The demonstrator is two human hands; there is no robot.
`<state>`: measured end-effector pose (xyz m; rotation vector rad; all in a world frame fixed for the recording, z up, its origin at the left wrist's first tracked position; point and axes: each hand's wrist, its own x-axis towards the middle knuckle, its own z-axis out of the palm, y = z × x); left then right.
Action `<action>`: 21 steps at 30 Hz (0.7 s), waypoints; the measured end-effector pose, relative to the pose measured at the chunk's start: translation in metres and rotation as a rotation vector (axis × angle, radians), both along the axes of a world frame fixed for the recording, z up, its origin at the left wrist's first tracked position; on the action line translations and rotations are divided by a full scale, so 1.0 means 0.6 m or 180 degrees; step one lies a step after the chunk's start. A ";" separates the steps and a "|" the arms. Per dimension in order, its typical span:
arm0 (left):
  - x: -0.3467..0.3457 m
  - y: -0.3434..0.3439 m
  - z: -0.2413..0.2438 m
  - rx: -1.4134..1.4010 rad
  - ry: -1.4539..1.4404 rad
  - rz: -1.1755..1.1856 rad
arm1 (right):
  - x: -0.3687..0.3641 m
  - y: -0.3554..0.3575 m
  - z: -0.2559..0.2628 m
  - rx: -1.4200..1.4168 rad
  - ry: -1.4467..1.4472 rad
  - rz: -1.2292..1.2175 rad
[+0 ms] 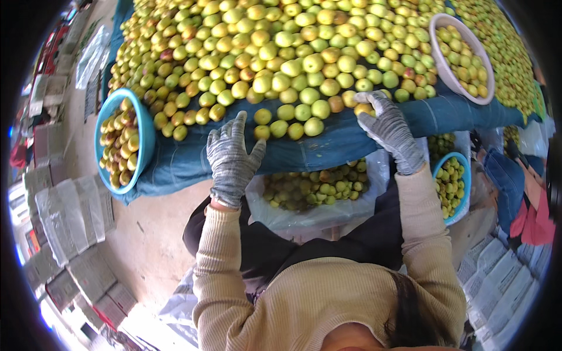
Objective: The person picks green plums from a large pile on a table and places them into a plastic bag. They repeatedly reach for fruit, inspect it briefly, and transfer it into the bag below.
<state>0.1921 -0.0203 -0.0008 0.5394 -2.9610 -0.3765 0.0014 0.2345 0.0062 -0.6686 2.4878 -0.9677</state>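
Observation:
A wide spread of small green-yellow fruits (268, 50), jujube-like and some with a reddish blush, covers the blue cloth (333, 147) of the table before me. My left hand (232, 155), in a grey knit glove, is over the table's near edge with fingers apart and nothing in it. Just right of it lies a small group of fruits (295, 130). My right hand (386, 127), gloved alike, has its thumb and fingers around a yellow fruit (364, 109) at the near margin of the spread.
On the left edge stands a blue plastic basin (149, 145) of browner fruits; at right, a pale pink basin (432, 44) holds yellow-green ones. Below the table are a plastic-lined container (259, 197) of fruits and another blue basin (466, 175). Stacked boxes (90, 270) and another person's jeans-clad leg (505, 180) flank me.

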 end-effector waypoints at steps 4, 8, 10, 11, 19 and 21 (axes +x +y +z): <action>-0.039 0.014 -0.007 0.0366 -0.0342 -0.0260 | -0.006 0.006 -0.002 -0.0349 0.0717 -0.0329; -0.061 0.036 -0.011 0.0119 -0.0430 -0.0280 | -0.017 0.003 0.003 0.0481 0.0742 0.0063; -0.066 0.047 -0.011 0.0283 -0.0367 -0.0234 | -0.026 0.000 0.007 0.1010 0.0335 0.0398; -0.067 0.052 -0.011 0.0360 -0.0341 -0.0201 | -0.028 -0.001 0.008 0.1106 0.0147 0.0484; -0.086 0.054 -0.027 0.1471 0.0254 -0.0595 | -0.033 -0.008 0.012 0.0631 -0.0771 0.0731; -0.087 0.053 -0.033 0.1659 0.0252 -0.0692 | -0.034 -0.009 0.011 0.0611 -0.0826 0.0783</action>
